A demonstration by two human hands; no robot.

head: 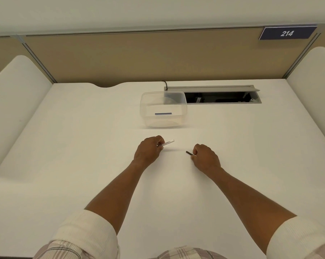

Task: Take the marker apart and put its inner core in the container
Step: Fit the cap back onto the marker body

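**Marker split in two, one piece in each hand**

So both hands are out over the white desk, a little apart from each other. The left hand has its grip curled around the white marker barrel, which pokes out to the right and slightly away from the person, with some dark print on its side. The right hand is curled up too, pinching a thin dark piece that sticks out toward the left hand; looks like the inner core, but it's small, so hard to be sure. The two pieces aren't touching, there's a clear gap of desk between them.

The clear plastic container sits further back on the desk, past both hands, lid off. There's a thin blue-edged strip showing at it, can't tell if that's a label or something lying inside.

Just beside the container on its right is an open cable hatch set into the desk, with a black cable coming up behind it. Top right on the partition there's a dark sign reading 214. White rolled-up sleeves on both arms.
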